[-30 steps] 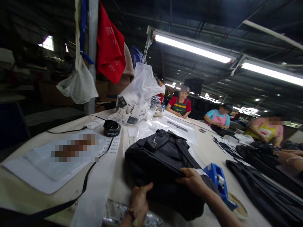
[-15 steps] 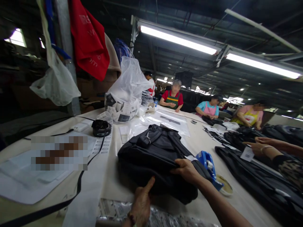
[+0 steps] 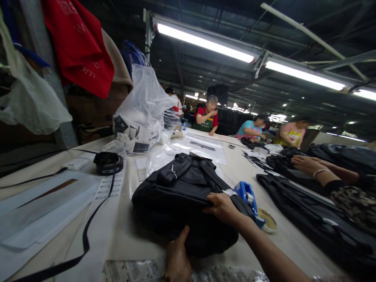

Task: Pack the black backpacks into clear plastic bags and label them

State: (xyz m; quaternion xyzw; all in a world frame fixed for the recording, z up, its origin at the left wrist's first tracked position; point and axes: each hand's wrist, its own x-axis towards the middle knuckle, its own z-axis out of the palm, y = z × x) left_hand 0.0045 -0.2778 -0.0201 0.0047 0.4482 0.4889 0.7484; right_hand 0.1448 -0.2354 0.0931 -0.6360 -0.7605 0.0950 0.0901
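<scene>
A black backpack (image 3: 182, 203) lies on the table in the middle of the view, its straps and a thin white loop on top. My right hand (image 3: 221, 207) is closed on the bag's edge at the right, beside a small white tag (image 3: 230, 192). At the near side is my left hand (image 3: 178, 256), thumb up against the bag's dark bottom panel. Its other fingers are hidden under the bag, and it appears to grip there. A blue tape dispenser (image 3: 246, 196) stands just right of the bag, and a roll of tape (image 3: 268, 220) lies beside it.
Black bags (image 3: 308, 223) are laid out along the right, where a co-worker's hands (image 3: 311, 166) reach in. A clear plastic sack (image 3: 141, 117) of labels, a black strap roll (image 3: 108, 162) and paper sheets (image 3: 44, 211) occupy the left. Several people work farther back.
The view has swung right, so things sit farther left. Both my hands stay on the backpack, its near side tipped up slightly. The co-worker's hands no longer show the white tag.
</scene>
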